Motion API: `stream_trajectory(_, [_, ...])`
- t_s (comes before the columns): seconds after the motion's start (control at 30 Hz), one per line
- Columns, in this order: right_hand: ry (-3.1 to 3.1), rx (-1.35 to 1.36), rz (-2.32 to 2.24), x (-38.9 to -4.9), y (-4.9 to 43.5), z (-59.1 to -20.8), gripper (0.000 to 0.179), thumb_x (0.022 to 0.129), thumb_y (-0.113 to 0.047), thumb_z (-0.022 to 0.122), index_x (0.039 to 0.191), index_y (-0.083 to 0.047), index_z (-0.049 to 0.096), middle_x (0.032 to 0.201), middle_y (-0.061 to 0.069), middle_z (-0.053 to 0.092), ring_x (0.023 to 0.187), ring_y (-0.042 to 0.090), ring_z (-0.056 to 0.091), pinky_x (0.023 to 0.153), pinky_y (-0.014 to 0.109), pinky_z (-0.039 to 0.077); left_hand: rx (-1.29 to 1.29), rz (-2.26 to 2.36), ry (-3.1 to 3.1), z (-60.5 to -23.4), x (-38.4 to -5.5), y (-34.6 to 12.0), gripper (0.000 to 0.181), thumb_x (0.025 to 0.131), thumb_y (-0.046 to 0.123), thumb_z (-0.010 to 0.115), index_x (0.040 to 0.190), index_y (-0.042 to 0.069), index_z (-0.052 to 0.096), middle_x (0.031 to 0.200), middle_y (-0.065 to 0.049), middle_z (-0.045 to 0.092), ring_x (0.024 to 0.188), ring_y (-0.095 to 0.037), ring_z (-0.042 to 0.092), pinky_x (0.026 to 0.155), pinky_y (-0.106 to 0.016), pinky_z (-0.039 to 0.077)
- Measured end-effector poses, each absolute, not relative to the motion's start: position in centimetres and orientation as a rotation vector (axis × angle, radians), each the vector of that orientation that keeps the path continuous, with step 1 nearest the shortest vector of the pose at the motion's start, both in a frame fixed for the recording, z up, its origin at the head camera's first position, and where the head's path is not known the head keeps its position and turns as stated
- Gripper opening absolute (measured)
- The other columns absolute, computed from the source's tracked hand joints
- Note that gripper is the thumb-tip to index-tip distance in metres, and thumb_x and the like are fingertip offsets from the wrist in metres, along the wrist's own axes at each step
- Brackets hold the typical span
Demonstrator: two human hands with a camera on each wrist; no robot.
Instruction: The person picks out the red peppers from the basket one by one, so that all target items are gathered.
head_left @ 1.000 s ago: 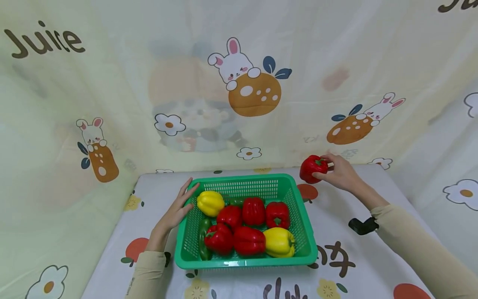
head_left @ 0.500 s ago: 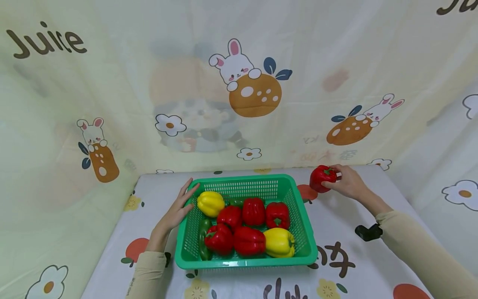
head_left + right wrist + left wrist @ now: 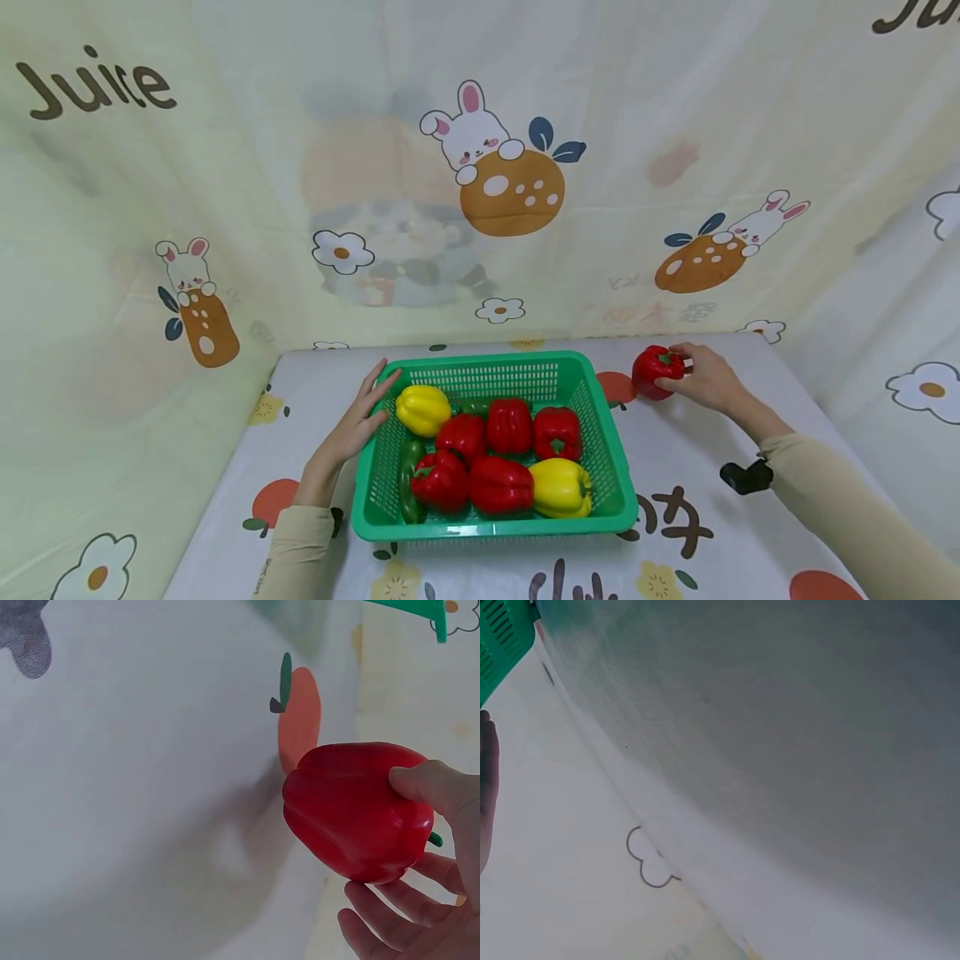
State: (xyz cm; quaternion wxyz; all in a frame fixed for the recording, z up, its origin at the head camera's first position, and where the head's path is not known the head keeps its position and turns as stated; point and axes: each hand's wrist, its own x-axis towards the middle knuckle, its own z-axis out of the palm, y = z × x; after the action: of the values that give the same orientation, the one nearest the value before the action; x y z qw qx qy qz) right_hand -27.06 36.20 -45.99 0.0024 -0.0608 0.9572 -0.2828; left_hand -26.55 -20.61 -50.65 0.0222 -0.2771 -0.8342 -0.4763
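Observation:
My right hand (image 3: 708, 381) holds a red bell pepper (image 3: 654, 372) by its stem end, to the right of the green basket (image 3: 491, 527). In the right wrist view the thumb presses on the near side of the pepper (image 3: 352, 806) and the fingers curl at its underside; a shadow falls on the tablecloth beside it. My left hand (image 3: 356, 421) rests with spread, fairly straight fingers on the basket's left rim. Inside the basket lie several red bell peppers (image 3: 501, 485), a yellow one (image 3: 422, 410) at the back left, another yellow one (image 3: 561, 488) at the front right, and a cucumber (image 3: 411, 482) along the left wall.
A printed tablecloth (image 3: 720, 517) covers the table. Behind it and at both sides hang pale curtains (image 3: 615, 75) with rabbit and fruit prints. Another dark green vegetable (image 3: 475, 406) shows partly behind the red peppers in the basket.
My right hand has carried the red bell pepper rightward and down, closer to the tablecloth and farther from the basket. The left hand and the basket's contents stay as they were.

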Motion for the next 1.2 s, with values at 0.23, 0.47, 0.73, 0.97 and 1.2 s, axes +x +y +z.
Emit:
stream_trajectory(0.23, [2.992,-0.179,-0.856,-27.0,36.5,-46.8,0.074,0.081,-0.022,0.078,0.133,0.015,0.042,0.123,0.034,0.052,0.109,0.050,0.050,0.076,0.049,0.056,-0.841,-1.460,-2.587,-49.7,-25.9,-20.1,0.059,0.089,-0.008,0.045,0.148,-0.007,0.036,0.161,-0.025,0.006,0.144,-0.053,0.008,0.102,-0.079,0.013])
stream_trajectory(0.47, [2.979,-0.182,-0.857,-27.1,36.8,-47.1,0.074,0.082,-0.022,0.077,0.135,0.014,0.042,0.124,0.034,0.051,0.111,0.051,0.049,0.078,0.051,0.056,-0.840,-1.498,-2.619,-46.8,-24.4,-19.4,0.059,0.087,-0.011,0.044,0.145,-0.014,0.034,0.158,-0.034,0.005,0.141,-0.057,0.007,0.103,-0.078,0.013])
stream_trajectory(0.73, [2.986,-0.189,-0.830,-27.0,36.6,-46.8,0.074,0.081,-0.026,0.079,0.134,0.013,0.045,0.126,0.036,0.050,0.111,0.052,0.049,0.079,0.053,0.054,-0.837,-1.501,-2.631,-46.4,-24.2,-19.3,0.059,0.088,-0.011,0.044,0.146,-0.013,0.033,0.158,-0.033,0.004,0.142,-0.056,0.006,0.103,-0.078,0.011])
stream_trajectory(0.97, [2.973,-0.171,-0.827,-27.0,36.4,-46.5,0.078,0.081,-0.032,0.078,0.136,0.011,0.043,0.129,0.035,0.046,0.114,0.052,0.046,0.079,0.054,0.054,-0.841,-1.496,-2.636,-46.5,-24.3,-19.3,0.059,0.088,-0.011,0.044,0.146,-0.014,0.033,0.158,-0.033,0.004,0.142,-0.056,0.006,0.103,-0.077,0.012])
stream_trajectory(1.2, [2.996,-0.231,-0.829,-26.8,35.8,-45.4,0.076,0.083,-0.034,0.077,0.136,0.010,0.045,0.131,0.035,0.046,0.115,0.053,0.047,0.081,0.055,0.054,-0.859,-1.509,-2.624,-46.6,-24.3,-19.4,0.058,0.088,-0.011,0.044,0.145,-0.015,0.032,0.158,-0.034,0.004,0.142,-0.057,0.006,0.103,-0.078,0.013])
